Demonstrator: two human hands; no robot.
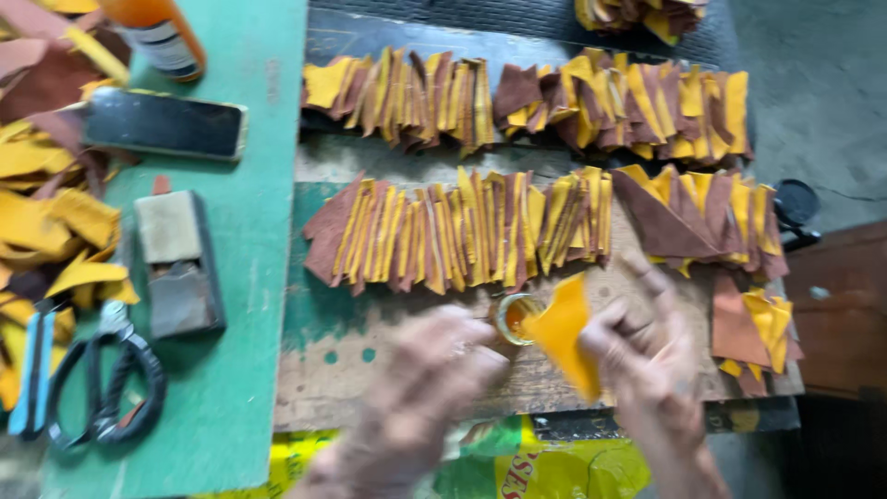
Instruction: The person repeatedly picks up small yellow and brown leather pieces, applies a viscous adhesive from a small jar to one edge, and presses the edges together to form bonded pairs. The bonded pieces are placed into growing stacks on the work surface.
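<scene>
The left hand (420, 388) is blurred, its fingers curled toward a small round pot (517, 317) of orange paste, though whether it grips anything I cannot tell. The right hand (647, 356) pinches a yellow leather piece (562, 333) just beside that pot. Beyond both hands, rows of yellow and brown pieces (462, 231) lie on the bench (342, 370); scissors (106, 379) lie well left.

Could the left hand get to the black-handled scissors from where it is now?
Probably yes. The left hand holds nothing I can make out, though it is blurred, and the scissors lie uncovered on the green board to its left, with nothing between.
</scene>
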